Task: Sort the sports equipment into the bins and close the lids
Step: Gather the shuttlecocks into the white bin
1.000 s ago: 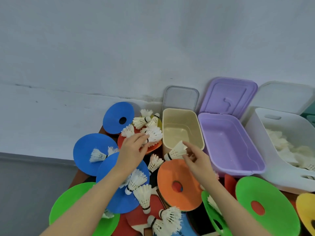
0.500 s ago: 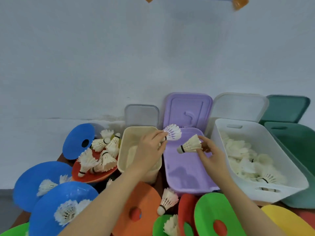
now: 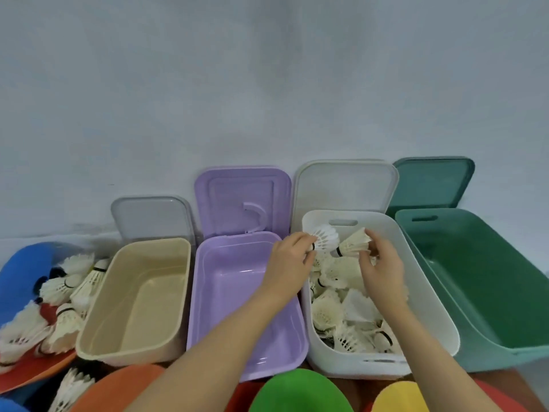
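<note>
My left hand [image 3: 289,260] pinches a white shuttlecock [image 3: 325,237] by its cork over the left rim of the white bin [image 3: 427,281]. My right hand [image 3: 383,266] holds a cream shuttlecock [image 3: 355,243] by its feathers above the same bin, which holds several shuttlecocks [image 3: 344,310]. The beige bin [image 3: 98,337], the purple bin [image 3: 208,307] and the green bin [image 3: 487,281] stand empty in a row, all with lids raised against the wall.
Loose shuttlecocks [image 3: 59,304] lie on a red disc [image 3: 32,370] and a blue disc [image 3: 20,269] at the left. Orange [image 3: 118,388], green [image 3: 300,391], yellow [image 3: 398,396] and red discs line the near edge. A grey wall stands behind the bins.
Both hands carried their shuttlecocks rightward from the pile at the left, past the beige and purple bins, to above the white bin. The view swung right with them.
</note>
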`<state>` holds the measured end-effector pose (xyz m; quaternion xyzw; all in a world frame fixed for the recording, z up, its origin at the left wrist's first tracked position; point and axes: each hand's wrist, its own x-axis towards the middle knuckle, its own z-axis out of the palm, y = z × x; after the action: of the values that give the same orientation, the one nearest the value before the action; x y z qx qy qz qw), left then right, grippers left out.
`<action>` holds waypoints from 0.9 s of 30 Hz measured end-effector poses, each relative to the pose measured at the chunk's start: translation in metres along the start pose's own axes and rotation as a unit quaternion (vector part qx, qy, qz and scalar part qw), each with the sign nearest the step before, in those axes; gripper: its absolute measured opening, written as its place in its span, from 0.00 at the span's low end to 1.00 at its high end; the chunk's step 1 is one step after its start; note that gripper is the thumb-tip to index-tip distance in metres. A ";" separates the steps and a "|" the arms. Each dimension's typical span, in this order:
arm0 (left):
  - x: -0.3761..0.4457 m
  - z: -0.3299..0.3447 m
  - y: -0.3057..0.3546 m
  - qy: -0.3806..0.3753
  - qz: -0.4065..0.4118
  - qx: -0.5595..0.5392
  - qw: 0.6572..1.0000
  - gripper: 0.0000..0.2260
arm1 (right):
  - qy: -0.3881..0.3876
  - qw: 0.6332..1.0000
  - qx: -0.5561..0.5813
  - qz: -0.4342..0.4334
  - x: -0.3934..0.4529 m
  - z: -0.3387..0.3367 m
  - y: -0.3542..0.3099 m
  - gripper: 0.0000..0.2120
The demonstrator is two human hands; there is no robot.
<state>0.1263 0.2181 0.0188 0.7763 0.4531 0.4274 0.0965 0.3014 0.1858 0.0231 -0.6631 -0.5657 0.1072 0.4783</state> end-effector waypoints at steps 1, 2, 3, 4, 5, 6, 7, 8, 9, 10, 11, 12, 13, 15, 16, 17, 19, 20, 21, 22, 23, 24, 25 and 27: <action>0.005 0.010 0.001 -0.011 -0.002 0.004 1.000 0.11 | -0.001 1.000 -0.009 0.010 0.008 -0.002 0.008 0.19; 0.010 0.019 0.002 -0.023 -0.006 0.005 1.000 0.11 | -0.003 1.000 -0.018 0.016 0.016 -0.003 0.016 0.19; 0.016 0.028 0.002 -0.030 -0.011 0.008 0.999 0.11 | -0.005 0.999 -0.029 0.013 0.024 -0.003 0.024 0.19; 0.021 0.035 0.001 -0.036 -0.012 0.014 0.999 0.10 | -0.005 0.999 -0.043 0.006 0.031 -0.003 0.030 0.19; 0.026 0.042 -0.001 -0.044 -0.010 0.028 0.999 0.10 | -0.004 0.998 -0.058 0.000 0.038 -0.002 0.036 0.19; 0.031 0.047 -0.003 -0.057 -0.011 0.050 0.997 0.10 | -0.003 0.997 -0.073 -0.006 0.044 0.000 0.040 0.19; 0.035 0.052 -0.005 -0.083 -0.019 0.080 0.993 0.10 | -0.005 0.996 -0.092 -0.011 0.051 0.003 0.044 0.19; 0.038 0.057 -0.008 -0.127 -0.034 0.117 0.984 0.11 | -0.017 0.992 -0.122 -0.016 0.056 0.007 0.047 0.19; 0.040 0.061 -0.012 -0.176 -0.051 0.151 0.971 0.14 | -0.042 0.986 -0.161 -0.015 0.060 0.011 0.051 0.20; 0.040 0.063 -0.017 -0.216 -0.065 0.180 0.957 0.17 | -0.079 0.976 -0.203 -0.007 0.063 0.015 0.055 0.21; 0.041 0.064 -0.020 -0.242 -0.076 0.195 0.948 0.18 | -0.123 0.963 -0.238 0.006 0.064 0.019 0.060 0.21; 0.041 0.063 -0.022 -0.251 -0.084 0.198 0.944 0.19 | -0.165 0.950 -0.264 0.018 0.063 0.022 0.064 0.22; 0.041 0.061 -0.023 -0.251 -0.090 0.196 0.944 0.19 | -0.196 0.940 -0.279 0.026 0.060 0.024 0.068 0.22; 0.039 0.054 -0.025 -0.230 -0.079 0.193 0.950 0.19 | -0.214 0.932 -0.291 0.025 0.054 0.027 0.072 0.22; 0.038 0.049 -0.025 -0.216 -0.070 0.191 0.955 0.19 | -0.210 0.932 -0.294 0.022 0.050 0.027 0.072 0.22; 0.036 0.044 -0.026 -0.204 -0.064 0.191 0.958 0.19 | -0.203 0.933 -0.297 0.019 0.046 0.027 0.069 0.22; 0.031 0.031 -0.024 -0.186 -0.057 0.195 0.961 0.20 | -0.184 0.939 -0.292 0.013 0.038 0.025 0.061 0.22; 0.028 0.024 -0.023 -0.176 -0.052 0.195 0.963 0.20 | -0.176 0.943 -0.281 0.008 0.034 0.024 0.054 0.22; 0.025 0.016 -0.022 -0.165 -0.045 0.197 0.965 0.20 | -0.170 0.948 -0.268 0.001 0.031 0.023 0.046 0.22; 0.020 0.007 -0.021 -0.155 -0.039 0.201 0.966 0.19 | -0.166 0.952 -0.256 -0.009 0.026 0.022 0.038 0.21; 0.016 -0.001 -0.021 -0.146 -0.034 0.204 0.967 0.19 | -0.162 0.955 -0.247 -0.023 0.022 0.022 0.030 0.21; 0.010 -0.011 -0.021 -0.140 -0.030 0.205 0.968 0.18 | -0.157 0.958 -0.238 -0.042 0.017 0.021 0.022 0.20; 0.005 -0.022 -0.022 -0.136 -0.030 0.205 0.969 0.18 | -0.152 0.960 -0.228 -0.062 0.010 0.021 0.013 0.20; -0.006 -0.047 -0.023 -0.127 -0.033 0.208 0.969 0.18 | -0.139 0.965 -0.203 -0.094 -0.004 0.022 -0.006 0.19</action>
<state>0.0753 0.2154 0.0321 0.8117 0.5417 0.2183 0.0033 0.2808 0.1931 0.0144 -0.6687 -0.6965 0.0355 0.2579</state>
